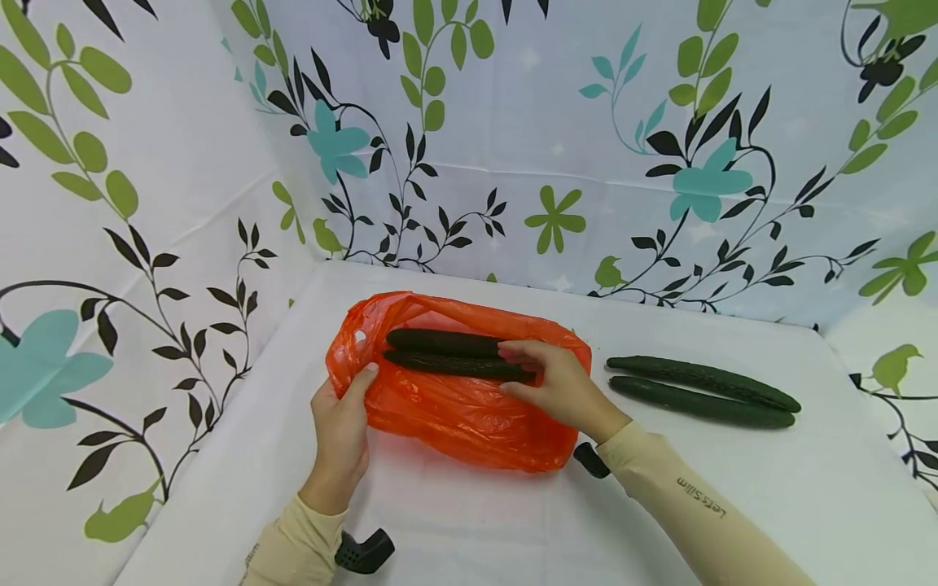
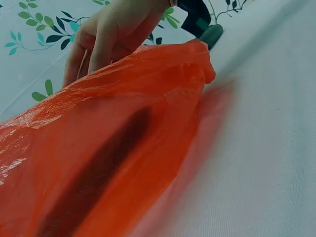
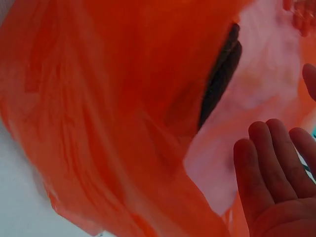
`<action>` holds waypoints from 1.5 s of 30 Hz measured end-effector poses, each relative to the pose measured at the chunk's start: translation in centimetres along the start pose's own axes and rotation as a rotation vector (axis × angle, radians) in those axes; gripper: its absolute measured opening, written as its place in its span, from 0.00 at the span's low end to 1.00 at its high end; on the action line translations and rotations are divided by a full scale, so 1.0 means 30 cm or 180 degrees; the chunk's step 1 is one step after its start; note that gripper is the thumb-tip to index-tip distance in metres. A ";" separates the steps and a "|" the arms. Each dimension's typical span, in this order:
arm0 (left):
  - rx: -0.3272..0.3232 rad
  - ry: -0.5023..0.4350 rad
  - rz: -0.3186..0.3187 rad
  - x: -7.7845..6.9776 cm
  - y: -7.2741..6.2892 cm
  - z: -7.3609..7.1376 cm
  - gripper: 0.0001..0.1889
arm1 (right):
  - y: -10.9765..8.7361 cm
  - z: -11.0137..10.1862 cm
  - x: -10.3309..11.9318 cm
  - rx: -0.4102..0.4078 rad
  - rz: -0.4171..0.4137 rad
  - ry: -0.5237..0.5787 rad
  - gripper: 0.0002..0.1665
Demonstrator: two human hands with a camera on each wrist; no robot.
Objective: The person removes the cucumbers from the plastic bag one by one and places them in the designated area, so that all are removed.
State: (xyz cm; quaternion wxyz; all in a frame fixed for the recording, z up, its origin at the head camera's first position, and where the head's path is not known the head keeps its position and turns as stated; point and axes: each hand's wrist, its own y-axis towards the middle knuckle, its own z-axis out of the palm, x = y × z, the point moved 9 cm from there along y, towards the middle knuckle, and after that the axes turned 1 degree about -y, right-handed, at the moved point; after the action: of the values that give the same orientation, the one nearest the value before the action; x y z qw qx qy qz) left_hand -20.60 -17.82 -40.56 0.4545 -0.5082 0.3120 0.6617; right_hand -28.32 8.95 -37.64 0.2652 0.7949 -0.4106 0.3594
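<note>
An orange-red plastic bag [image 1: 469,419] lies with its mouth facing up. Inside it, two dark green cucumbers, an upper one [image 1: 440,342] and a lower one [image 1: 447,364], lie side by side. My left hand [image 1: 343,435] pinches the bag's left rim, thumb on the inner side. At the bag's right side is my right hand [image 1: 560,389], over the right ends of the cucumbers. In the right wrist view the fingers of my right hand [image 3: 276,177] are extended and grip nothing. A cucumber shows darkly through the plastic in the left wrist view.
Two more cucumbers, one behind [image 1: 703,378] and one in front [image 1: 696,403], lie on the white table [image 1: 469,529] to the right of the bag. A patterned cloth [image 1: 528,146] hangs behind and to the left. Black devices [image 1: 366,552] sit at both wrists.
</note>
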 end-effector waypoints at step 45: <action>-0.0090 0.0228 -0.0145 0.028 -0.009 0.003 0.18 | 0.135 0.097 -0.146 -0.0019 0.0392 -0.1304 0.27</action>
State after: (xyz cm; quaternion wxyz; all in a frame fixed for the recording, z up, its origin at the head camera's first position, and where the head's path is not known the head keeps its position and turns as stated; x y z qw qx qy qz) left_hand -20.47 -17.39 -41.32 0.4508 -0.5449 0.3071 0.6368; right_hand -32.45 6.77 -42.33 0.1561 0.8240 -0.5048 0.2045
